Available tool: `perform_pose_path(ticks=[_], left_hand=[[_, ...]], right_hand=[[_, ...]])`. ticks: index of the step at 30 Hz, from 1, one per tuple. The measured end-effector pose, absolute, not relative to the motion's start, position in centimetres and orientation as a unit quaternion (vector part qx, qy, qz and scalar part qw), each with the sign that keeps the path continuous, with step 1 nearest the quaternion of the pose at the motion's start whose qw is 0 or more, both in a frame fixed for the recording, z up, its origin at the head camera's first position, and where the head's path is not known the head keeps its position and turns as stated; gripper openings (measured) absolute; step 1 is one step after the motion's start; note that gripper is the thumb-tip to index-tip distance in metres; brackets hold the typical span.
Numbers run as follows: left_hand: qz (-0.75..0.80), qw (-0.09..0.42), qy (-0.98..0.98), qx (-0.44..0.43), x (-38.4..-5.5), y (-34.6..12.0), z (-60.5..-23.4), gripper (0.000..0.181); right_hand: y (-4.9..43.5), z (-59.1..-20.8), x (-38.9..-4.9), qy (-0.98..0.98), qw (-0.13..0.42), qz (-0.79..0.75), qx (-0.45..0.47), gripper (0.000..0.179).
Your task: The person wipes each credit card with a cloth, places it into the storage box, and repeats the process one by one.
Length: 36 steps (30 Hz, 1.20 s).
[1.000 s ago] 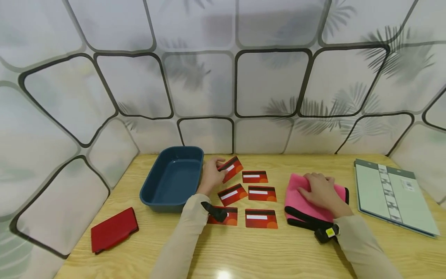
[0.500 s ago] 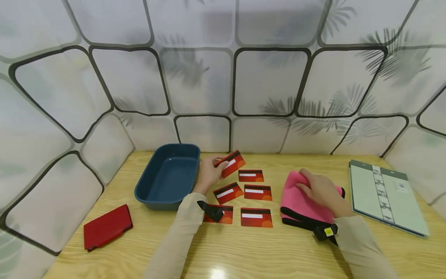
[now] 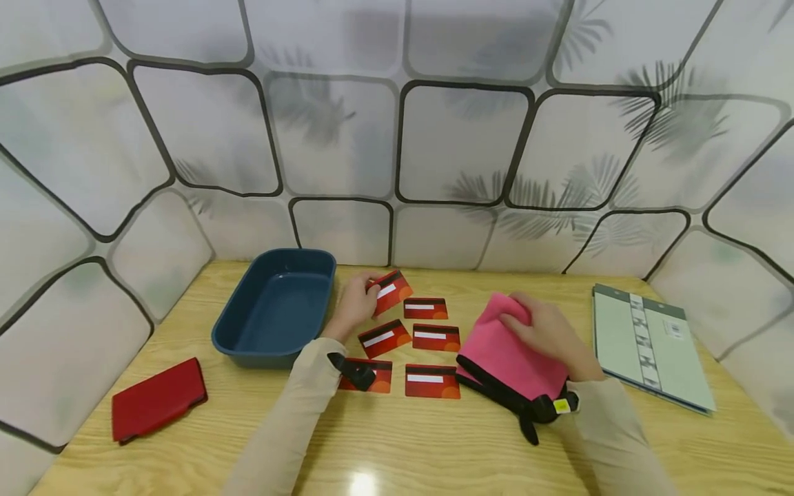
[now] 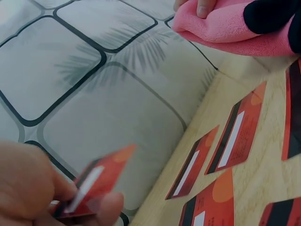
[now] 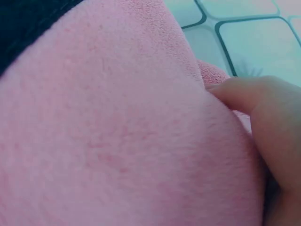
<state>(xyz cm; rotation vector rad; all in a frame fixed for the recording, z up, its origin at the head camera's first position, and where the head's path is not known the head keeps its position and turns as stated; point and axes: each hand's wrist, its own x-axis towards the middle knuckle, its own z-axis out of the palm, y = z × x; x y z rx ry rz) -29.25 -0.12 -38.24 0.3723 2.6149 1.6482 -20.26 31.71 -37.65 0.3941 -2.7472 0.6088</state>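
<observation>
Between thumb and fingers, my left hand [image 3: 355,303] pinches a red card [image 3: 393,295] with a black stripe and a white strip. In the left wrist view that card [image 4: 96,181] tilts up, away from the tabletop. Several matching cards lie face-up on the table in rough rows, among them a front-row card [image 3: 432,381] and a back-row card [image 3: 425,308]. My right hand [image 3: 548,332] grips the gathered upper edge of a pink cloth [image 3: 509,351] with black trim. The cloth's left corner hangs close beside the cards. Pink fabric [image 5: 108,117] fills most of the right wrist view.
Left of my left hand stands a blue tray [image 3: 273,360]. A red wallet-like case [image 3: 159,399] lies nearer on the left. Pale green folders [image 3: 670,351] rest at the right. A patterned wall [image 3: 459,138] closes off the back of the wooden table [image 3: 397,441].
My right hand has gathered and raised the pink cloth and brought it left, up to the cards. The left hand has lifted its card slightly. The head view has turned right.
</observation>
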Motion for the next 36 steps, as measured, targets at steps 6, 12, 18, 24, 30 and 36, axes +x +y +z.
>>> perform_pose_path(ticks=[6, 12, 18, 24, 30, 36], left_hand=[[0.521, 0.075, 0.842, 0.122, -29.1, -0.3, -37.7, 0.042], [0.543, 0.062, 0.827, 0.134, -28.6, -1.1, -36.7, 0.044], [0.557, 0.056, 0.818, 0.131, -28.4, -1.7, -36.3, 0.036], [0.596, 0.046, 0.793, 0.118, -28.4, -1.4, -36.3, 0.038], [0.640, 0.036, 0.755, 0.139, -28.3, -0.1, -36.5, 0.038], [0.653, 0.038, 0.742, 0.148, -28.1, 0.7, -36.6, 0.038]], right_hand=[[30.8, -36.9, -20.5, -0.951, 0.163, 0.220, 0.141, 0.019], [29.4, -36.4, -20.3, -0.949, 0.146, 0.245, 0.138, 0.022], [28.2, -36.3, -20.0, -0.946, 0.129, 0.270, 0.128, 0.020], [27.7, -35.9, -19.4, -0.944, 0.127, 0.273, 0.140, 0.019], [27.9, -34.9, -18.3, -0.936, 0.137, 0.274, 0.171, 0.011], [27.4, -34.2, -17.7, -0.931, 0.134, 0.278, 0.195, 0.010]])
